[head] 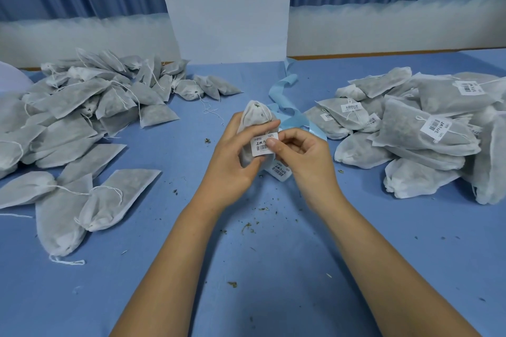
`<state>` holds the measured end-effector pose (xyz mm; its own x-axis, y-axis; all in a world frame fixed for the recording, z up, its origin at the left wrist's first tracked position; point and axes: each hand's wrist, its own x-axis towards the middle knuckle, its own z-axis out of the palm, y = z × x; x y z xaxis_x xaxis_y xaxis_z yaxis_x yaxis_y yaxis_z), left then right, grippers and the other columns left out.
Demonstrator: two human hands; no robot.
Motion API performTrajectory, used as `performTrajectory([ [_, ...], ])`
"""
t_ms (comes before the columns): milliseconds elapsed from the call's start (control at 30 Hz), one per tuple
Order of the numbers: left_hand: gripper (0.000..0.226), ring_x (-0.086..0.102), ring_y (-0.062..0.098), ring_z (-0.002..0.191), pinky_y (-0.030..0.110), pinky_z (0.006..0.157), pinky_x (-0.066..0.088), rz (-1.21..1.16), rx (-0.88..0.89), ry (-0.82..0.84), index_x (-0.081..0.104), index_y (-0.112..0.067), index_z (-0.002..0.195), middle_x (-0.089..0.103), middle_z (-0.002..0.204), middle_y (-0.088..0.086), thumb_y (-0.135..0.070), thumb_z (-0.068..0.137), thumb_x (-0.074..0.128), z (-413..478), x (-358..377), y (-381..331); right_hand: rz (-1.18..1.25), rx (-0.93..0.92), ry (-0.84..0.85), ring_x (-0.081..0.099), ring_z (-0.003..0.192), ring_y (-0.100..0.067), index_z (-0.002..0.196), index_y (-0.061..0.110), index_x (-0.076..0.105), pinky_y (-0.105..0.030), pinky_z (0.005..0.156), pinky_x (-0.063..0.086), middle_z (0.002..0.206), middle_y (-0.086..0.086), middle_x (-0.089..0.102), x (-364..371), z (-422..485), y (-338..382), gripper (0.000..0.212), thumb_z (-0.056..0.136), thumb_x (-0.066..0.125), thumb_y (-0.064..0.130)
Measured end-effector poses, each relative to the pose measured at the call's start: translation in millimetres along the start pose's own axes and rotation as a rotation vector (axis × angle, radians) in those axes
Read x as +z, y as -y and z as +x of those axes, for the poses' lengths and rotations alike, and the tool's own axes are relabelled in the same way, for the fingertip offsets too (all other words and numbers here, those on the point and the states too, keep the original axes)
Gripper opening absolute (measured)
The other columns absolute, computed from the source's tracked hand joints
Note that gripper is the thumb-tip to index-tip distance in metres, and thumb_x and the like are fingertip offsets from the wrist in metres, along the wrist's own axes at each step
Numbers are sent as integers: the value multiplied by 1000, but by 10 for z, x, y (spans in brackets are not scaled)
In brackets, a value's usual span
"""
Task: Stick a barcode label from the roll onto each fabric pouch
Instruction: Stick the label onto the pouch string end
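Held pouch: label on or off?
On, at least partly: the label lies flat against the pouch in the left hand; the right hand pinches its edge. Fully stuck: cannot tell.

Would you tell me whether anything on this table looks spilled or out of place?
Yes: dried herb crumbs lie scattered across the middle of the blue table, probably leaked from pouches. Used blue backing strip trails loosely behind.

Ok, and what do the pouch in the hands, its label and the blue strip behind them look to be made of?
The pouch looks like thin white non-woven fabric, matte and slightly see-through, since dark filling shows through it. The label is a smooth white sticker with black print; paper or film, I cannot tell. The blue strip is probably slick label backing, as it curls like ribbon.
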<state>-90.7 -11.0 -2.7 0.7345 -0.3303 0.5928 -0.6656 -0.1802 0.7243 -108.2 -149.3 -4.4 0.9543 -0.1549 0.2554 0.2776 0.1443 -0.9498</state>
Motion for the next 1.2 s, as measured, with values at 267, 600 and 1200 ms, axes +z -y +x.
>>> performTrajectory([
  [267, 29, 57, 3, 113, 12, 94, 41, -92, -29, -132, 69, -20, 111, 59, 114, -2, -2, 89, 66, -4, 12, -29, -157, -80, -85, 57, 68, -11, 71, 19, 67, -24, 68, 48, 70, 8, 65, 1, -15, -7, 14, 77, 78, 12],
  [600, 35, 60, 3, 111, 13, 92, 43, -216, -93, -189, 71, -32, 105, 65, 112, -9, -3, 85, 68, -18, -26, -49, -148, -15, -112, 59, 91, -5, 98, 16, 62, -20, 83, 45, 103, 0, 66, -70, 35, 6, 35, 70, 83, 17],
  [1200, 36, 60, 6, 112, 19, 93, 46, -258, -28, -331, 74, -44, 96, 66, 107, -17, -12, 79, 74, 298, -20, -285, -138, -267, 71, 62, 96, -4, 101, 25, 63, -23, 86, 49, 97, 15, 68, -80, 32, 142, 34, 73, 77, 13],
])
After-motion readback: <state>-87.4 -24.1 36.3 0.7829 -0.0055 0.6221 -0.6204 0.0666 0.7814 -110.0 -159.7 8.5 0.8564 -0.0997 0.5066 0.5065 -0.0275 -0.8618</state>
